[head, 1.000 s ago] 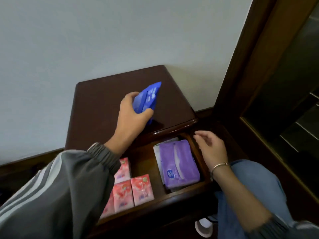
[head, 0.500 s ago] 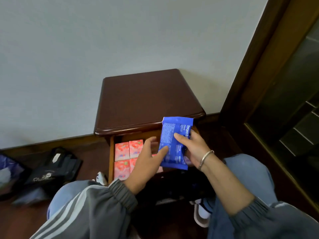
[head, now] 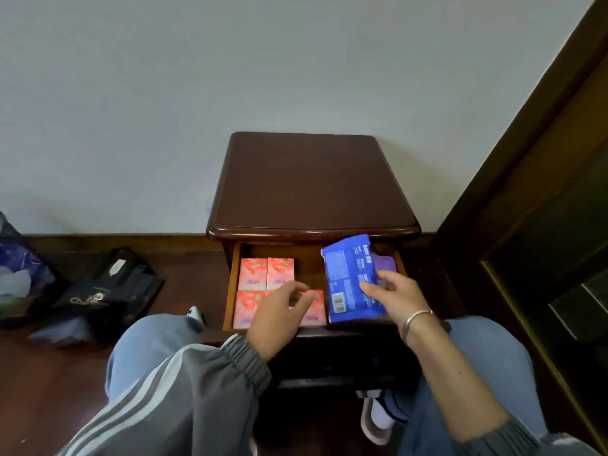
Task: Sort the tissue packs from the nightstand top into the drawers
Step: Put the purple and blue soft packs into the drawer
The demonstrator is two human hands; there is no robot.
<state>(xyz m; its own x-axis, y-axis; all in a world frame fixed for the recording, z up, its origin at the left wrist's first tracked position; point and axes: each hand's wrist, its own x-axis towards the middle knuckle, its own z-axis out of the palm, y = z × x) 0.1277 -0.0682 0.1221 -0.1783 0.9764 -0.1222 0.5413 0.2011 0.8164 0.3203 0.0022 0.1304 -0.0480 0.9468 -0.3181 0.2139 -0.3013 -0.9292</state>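
Head view: a second ago the left hand (head: 279, 319) lifted the blue pack (head: 350, 279) off the nightstand (head: 309, 185); half a second ago both hands held it. Now only the right hand (head: 393, 296) clamps it, fingers on its right edge, tilting it into the open drawer (head: 230, 291) above the purple pack (head: 385, 263). Left hand has let go, fingers loosely apart, over the pink packs (head: 266, 273) just left of the blue one. Nightstand top now bare, so this looks like the last pack to put away.
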